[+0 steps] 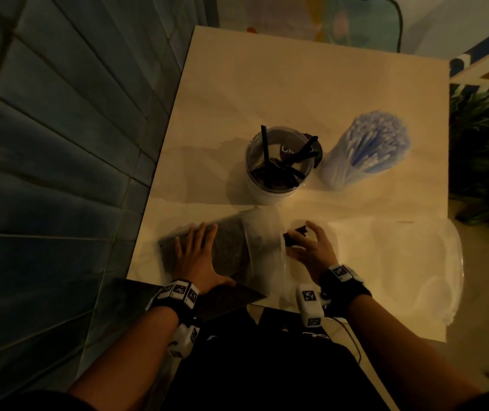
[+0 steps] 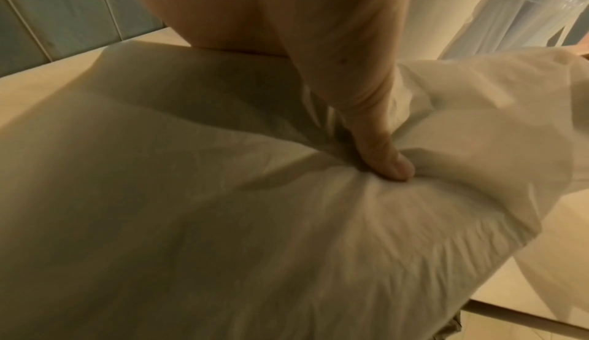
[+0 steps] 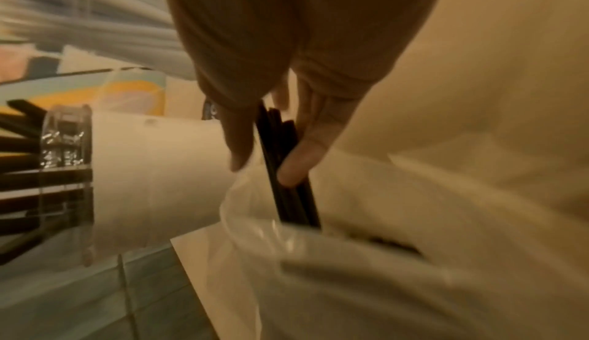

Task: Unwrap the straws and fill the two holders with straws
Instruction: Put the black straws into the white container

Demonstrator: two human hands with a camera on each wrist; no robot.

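Note:
A plastic bag of black straws (image 1: 228, 247) lies near the table's front edge. My left hand (image 1: 196, 256) lies flat on it with straight fingers; in the left wrist view the thumb (image 2: 385, 154) presses into the crinkled plastic (image 2: 223, 207). My right hand (image 1: 308, 247) grips a bunch of black straws (image 1: 295, 234) at the bag's open end; the right wrist view shows those straws (image 3: 287, 169) pinched between fingers and thumb, half out of the bag mouth (image 3: 264, 224). A clear holder (image 1: 279, 167) behind the hands holds several black straws. Beside it stands a second holder packed with wrapped bluish straws (image 1: 367, 149).
The cream table (image 1: 311, 93) meets a blue tiled wall (image 1: 59, 143) on the left. Loose clear plastic (image 1: 415, 262) lies at the table's right front. A plant (image 1: 486, 149) stands off the right edge. A dark triangular piece (image 1: 225, 301) sits at the front edge.

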